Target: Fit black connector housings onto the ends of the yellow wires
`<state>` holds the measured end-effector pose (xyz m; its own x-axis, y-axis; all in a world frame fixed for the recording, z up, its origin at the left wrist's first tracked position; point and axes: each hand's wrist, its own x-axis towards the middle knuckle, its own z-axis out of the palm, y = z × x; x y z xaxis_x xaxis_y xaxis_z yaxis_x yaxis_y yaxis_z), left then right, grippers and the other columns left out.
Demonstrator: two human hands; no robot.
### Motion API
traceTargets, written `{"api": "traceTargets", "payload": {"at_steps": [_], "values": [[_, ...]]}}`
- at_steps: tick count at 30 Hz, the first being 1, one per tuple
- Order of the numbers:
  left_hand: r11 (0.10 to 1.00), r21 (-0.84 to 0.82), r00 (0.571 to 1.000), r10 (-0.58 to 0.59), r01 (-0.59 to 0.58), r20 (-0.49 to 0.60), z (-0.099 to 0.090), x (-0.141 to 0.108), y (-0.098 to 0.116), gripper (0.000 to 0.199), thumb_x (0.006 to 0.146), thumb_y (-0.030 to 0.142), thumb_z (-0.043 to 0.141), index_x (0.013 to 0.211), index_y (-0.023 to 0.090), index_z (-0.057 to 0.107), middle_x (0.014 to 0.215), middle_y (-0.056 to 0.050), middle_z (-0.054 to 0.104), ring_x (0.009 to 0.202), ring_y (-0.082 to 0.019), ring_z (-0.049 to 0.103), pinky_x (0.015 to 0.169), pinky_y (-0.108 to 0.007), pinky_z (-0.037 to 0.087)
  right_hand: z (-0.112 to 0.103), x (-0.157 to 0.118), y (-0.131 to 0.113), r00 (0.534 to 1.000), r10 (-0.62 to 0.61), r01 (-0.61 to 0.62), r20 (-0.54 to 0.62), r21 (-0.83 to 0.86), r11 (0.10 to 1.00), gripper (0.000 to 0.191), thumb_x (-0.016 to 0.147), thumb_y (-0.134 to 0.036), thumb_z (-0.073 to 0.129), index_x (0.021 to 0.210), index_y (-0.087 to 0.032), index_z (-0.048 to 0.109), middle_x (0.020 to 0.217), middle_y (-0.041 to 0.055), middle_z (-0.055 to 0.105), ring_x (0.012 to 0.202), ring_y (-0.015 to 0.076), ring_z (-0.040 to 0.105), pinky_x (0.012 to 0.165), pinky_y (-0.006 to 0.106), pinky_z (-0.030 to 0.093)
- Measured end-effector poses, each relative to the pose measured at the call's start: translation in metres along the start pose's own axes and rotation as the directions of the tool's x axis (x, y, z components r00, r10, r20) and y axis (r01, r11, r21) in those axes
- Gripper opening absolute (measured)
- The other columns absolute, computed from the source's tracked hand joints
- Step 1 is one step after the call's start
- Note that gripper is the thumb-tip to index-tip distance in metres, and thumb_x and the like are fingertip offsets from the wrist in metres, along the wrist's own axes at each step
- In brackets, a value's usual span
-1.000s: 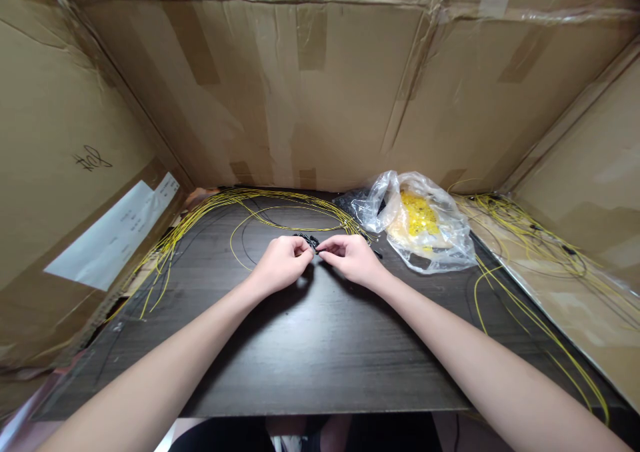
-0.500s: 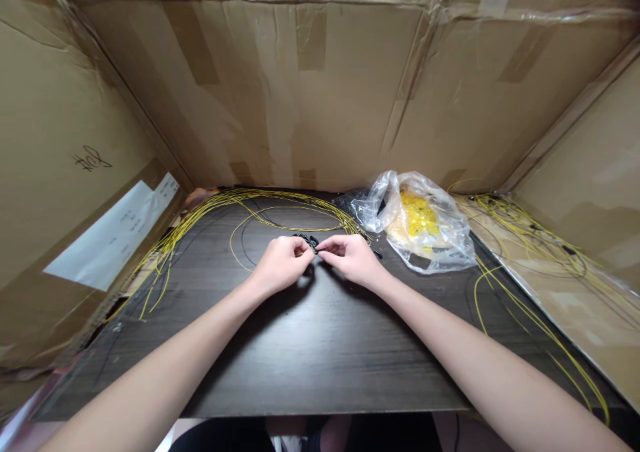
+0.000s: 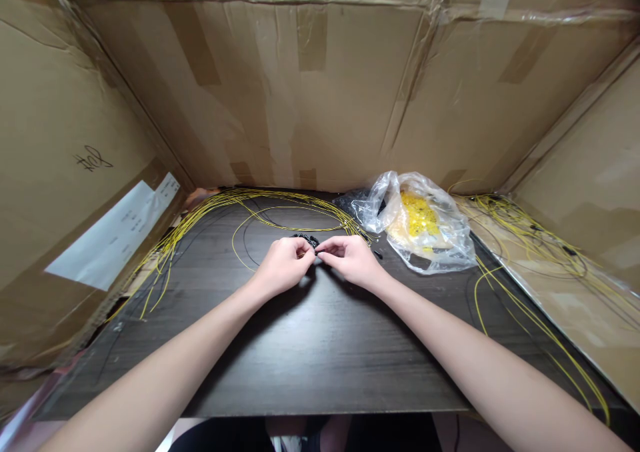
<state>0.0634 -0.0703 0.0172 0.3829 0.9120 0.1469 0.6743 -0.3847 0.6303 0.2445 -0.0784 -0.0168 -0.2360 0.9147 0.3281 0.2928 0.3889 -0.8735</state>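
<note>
My left hand (image 3: 285,262) and my right hand (image 3: 353,259) meet fingertip to fingertip over the middle of the dark table (image 3: 320,359). Both are closed in a pinch. Between them, a small black piece shows at the right fingertips; what the left fingers grip is hidden. Just behind the fingertips lies a small heap of black parts (image 3: 307,239), partly covered by the hands. One more black part (image 3: 378,255) rests beside my right hand. A thin yellow wire (image 3: 234,239) loops on the table to the left of my left hand.
Long yellow wires (image 3: 200,215) curve along the back and left of the table. At the back right, a clear plastic bag (image 3: 450,252) holds small yellow parts, with black parts (image 3: 357,202) beside it. More yellow wires (image 3: 525,222) lie on cardboard at right. Cardboard walls enclose the table.
The hands have barely moved; the fingertips are slightly closer together. The thin wire loop by my left hand has shifted a little to the right.
</note>
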Motion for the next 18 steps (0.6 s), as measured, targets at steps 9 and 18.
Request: {"api": "traceTargets", "payload": {"at_steps": [9, 18], "values": [[0.998, -0.023, 0.998, -0.062, 0.063, 0.011, -0.005, 0.0011, 0.0018, 0.023, 0.081, 0.032, 0.053, 0.071, 0.016, 0.067, 0.066, -0.001, 0.068, 0.056, -0.013, 0.053, 0.055, -0.024, 0.036, -0.0016, 0.0029, 0.0044, 0.999, 0.019, -0.018, -0.034, 0.018, 1.0, 0.014, 0.08, -0.02, 0.065, 0.091, -0.015, 0.074, 0.088, 0.0068, 0.075, 0.079, 0.0188, 0.071, 0.077, 0.031, 0.056], [0.998, -0.055, 0.999, -0.028, 0.03, 0.031, -0.0013, 0.0007, 0.0017, 0.026, 0.082, 0.035, 0.054, 0.073, 0.016, 0.068, 0.068, -0.002, 0.069, 0.059, -0.014, 0.056, 0.057, -0.024, 0.038, -0.0007, 0.0004, 0.0004, 1.0, 0.019, -0.019, -0.002, 0.011, 1.0, 0.015, 0.08, -0.019, 0.065, 0.091, -0.015, 0.074, 0.086, 0.0069, 0.075, 0.078, 0.019, 0.07, 0.077, 0.032, 0.056]]}}
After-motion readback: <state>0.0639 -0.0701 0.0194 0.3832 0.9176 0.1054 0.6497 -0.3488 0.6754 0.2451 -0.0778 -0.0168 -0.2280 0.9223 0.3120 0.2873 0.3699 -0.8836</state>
